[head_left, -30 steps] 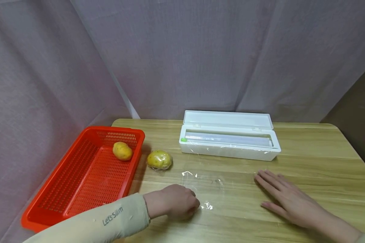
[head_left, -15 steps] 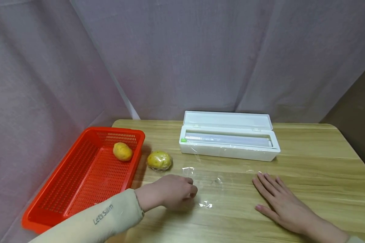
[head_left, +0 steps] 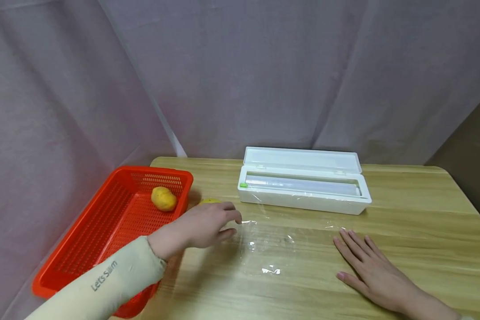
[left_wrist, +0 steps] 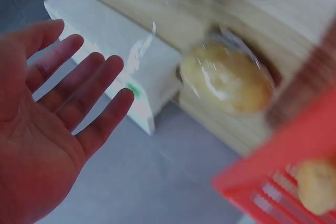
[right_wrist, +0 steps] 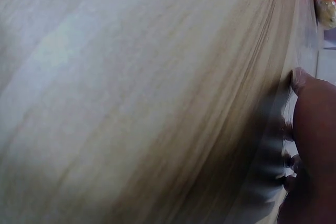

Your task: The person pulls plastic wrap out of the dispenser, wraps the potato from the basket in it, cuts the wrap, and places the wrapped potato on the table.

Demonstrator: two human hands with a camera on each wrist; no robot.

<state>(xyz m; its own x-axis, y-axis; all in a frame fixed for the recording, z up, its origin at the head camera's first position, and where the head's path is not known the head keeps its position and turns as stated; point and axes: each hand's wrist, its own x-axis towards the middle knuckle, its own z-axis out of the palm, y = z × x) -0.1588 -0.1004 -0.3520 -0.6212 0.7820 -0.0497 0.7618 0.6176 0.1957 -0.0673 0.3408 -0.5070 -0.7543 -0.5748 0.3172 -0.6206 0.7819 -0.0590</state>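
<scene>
My left hand [head_left: 202, 224] hovers between the red basket and a sheet of cling film [head_left: 270, 242], fingers loosely bent. In the left wrist view its palm faces the camera and holds nothing. Just beyond it lies a potato wrapped in film [left_wrist: 228, 80], mostly covered by the hand in the head view. The transparent sheet is spread on the table, showing only by its glints and faint edges. My right hand [head_left: 374, 275] rests palm down with spread fingers at the sheet's right side; the right wrist view shows its thumb and fingertips against the surface.
A white cling film box [head_left: 304, 202] stands at the back with its lid up and a roll inside. The red plastic basket [head_left: 134, 229] at left holds a potato [head_left: 163, 198] near its far right corner. A grey curtain [head_left: 240, 80] hangs behind the table.
My left hand has left the film, moving leftward and farther back toward the wrapped potato, and its curled fingers have loosened. The right hand shifted slightly left and then stayed down.
</scene>
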